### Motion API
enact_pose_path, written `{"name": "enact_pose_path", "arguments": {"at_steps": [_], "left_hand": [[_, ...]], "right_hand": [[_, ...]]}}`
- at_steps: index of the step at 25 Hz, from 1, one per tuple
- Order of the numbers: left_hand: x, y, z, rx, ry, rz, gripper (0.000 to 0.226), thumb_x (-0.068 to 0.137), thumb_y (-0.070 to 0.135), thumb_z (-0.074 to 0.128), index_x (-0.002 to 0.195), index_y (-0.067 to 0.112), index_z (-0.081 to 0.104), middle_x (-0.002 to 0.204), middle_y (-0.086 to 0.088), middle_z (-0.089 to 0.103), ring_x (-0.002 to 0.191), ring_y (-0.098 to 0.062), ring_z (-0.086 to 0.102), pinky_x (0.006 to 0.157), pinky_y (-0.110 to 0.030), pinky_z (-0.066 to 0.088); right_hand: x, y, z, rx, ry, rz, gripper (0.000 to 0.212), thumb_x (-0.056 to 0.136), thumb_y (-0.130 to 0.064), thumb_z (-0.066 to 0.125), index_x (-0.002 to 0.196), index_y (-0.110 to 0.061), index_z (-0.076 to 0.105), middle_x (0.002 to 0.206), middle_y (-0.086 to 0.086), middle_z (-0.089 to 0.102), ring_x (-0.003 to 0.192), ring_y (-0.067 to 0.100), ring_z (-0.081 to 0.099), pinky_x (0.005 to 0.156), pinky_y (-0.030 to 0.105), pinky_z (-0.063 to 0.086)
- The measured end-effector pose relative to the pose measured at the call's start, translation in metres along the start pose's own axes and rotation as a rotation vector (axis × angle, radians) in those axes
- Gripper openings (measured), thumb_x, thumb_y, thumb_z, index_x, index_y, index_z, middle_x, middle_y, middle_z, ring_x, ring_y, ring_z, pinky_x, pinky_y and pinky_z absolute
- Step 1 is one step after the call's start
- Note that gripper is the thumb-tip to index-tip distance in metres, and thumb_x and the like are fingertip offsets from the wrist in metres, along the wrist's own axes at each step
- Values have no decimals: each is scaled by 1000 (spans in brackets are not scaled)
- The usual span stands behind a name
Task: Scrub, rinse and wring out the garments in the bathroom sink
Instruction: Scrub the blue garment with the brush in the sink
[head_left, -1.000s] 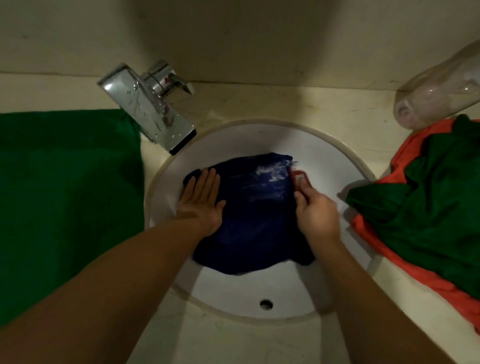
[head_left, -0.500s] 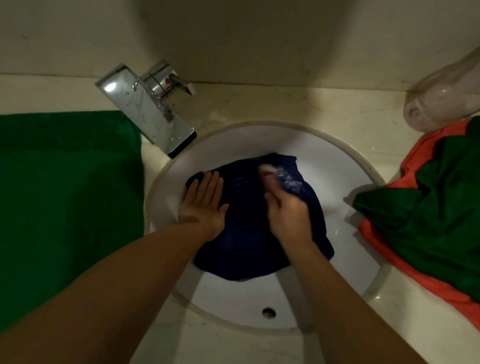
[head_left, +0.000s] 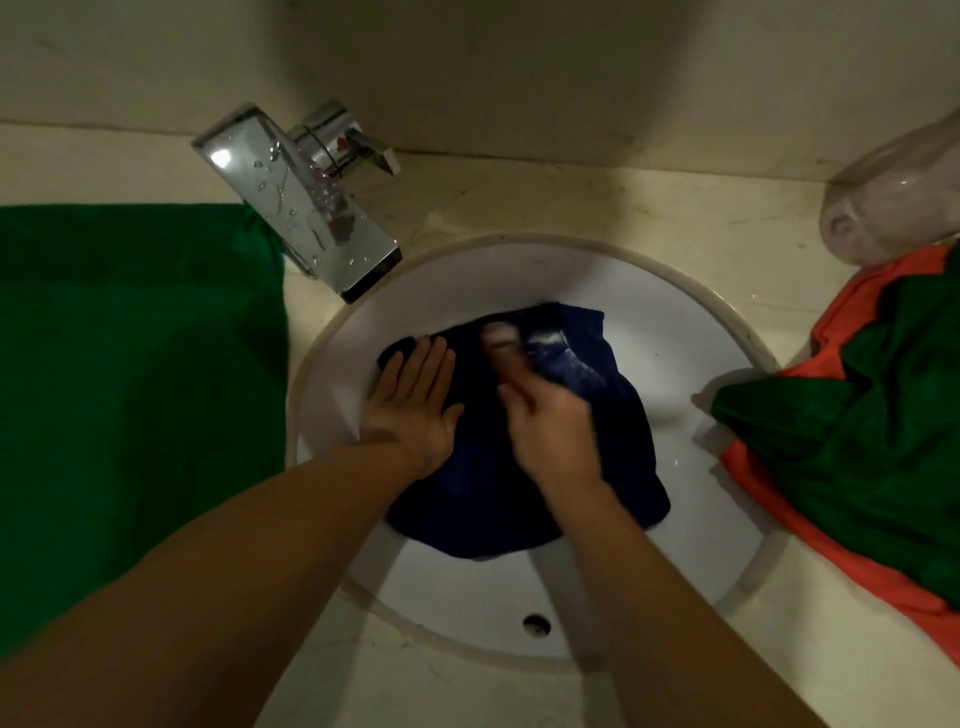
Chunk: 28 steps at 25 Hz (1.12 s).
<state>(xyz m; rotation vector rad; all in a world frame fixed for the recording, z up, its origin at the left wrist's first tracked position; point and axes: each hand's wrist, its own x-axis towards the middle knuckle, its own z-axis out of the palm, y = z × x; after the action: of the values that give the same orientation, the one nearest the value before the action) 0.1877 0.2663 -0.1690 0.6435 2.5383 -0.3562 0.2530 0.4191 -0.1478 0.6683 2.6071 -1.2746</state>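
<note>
Left hand (head_left: 410, 410) laid flat, fingers (head_left: 426, 364) straight and close together, pressing the left part of a crumpled dark blue cloth garment (head_left: 519, 478) against the bowl of a round white ceramic sink (head_left: 675, 364). Right hand (head_left: 550, 431) just beside it on the same garment, motion-blurred, fingers curled and pinching a small pale lump (head_left: 500, 335) at their tips, too smeared to name. Just right of those fingers, a streak of white suds (head_left: 561, 358) on the cloth.

Garment in the middle of the bowl under both sets of fingers, its far edge just past the tips, its near edge behind the wrists and apart from a small round overflow hole (head_left: 536, 623). Bare white basin all round the cloth: a narrow band left of the left fingers, wider room right of the right fingers and beyond the tips.

Beyond and left of the left fingers, a wet chrome box-shaped tap (head_left: 306, 218) reaching over the rim. Well left of them, a flat green cloth (head_left: 130, 389) on the cream stone surface (head_left: 571, 208), its edge near the rim. Well right of the right fingers, a heap of green and orange fabric (head_left: 857, 415) lapping over the rim, a clear plastic bottle (head_left: 898, 202) lying just beyond it.
</note>
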Motion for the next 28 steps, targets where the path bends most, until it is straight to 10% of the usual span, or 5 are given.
{"name": "enact_pose_path", "arguments": {"at_steps": [8,13,19,24,28], "left_hand": [[-2,-2,2,0,21,31,64,106,45,2,154,14,-27,163,-3,-33,150,-21,-29,118,-42,-23],[-2,0,5,-18,42,10,66,107,46,6,156,12,-21,165,-4,-28,151,-21,-27,119,-42,-21],[-3,1,5,-30,32,15,64,106,45,4,149,12,-30,163,-3,-33,150,-20,-29,119,-42,-21],[-1,3,4,-41,-17,-17,65,106,46,4,152,12,-29,162,-4,-34,150,-21,-30,120,-43,-20],[-6,0,2,-26,-26,-16,63,106,45,1,147,12,-33,161,-4,-35,150,-21,-31,121,-41,-20]], "right_hand": [[8,56,-72,-189,191,281,37,103,-37,58,139,-35,62,114,15,73,98,34,67,89,32,50],[4,9,11,-89,-99,-156,46,101,-33,54,143,-53,50,114,11,74,96,27,71,88,39,58],[15,56,-90,-280,119,263,38,102,-37,58,140,-32,61,117,13,72,103,34,68,97,37,52],[-19,16,-7,-205,-156,-127,44,102,-39,54,142,-58,46,108,12,71,93,31,68,82,37,56],[-11,56,-72,-279,32,214,35,104,-40,53,139,-40,59,108,11,69,86,22,58,80,33,48]]}}
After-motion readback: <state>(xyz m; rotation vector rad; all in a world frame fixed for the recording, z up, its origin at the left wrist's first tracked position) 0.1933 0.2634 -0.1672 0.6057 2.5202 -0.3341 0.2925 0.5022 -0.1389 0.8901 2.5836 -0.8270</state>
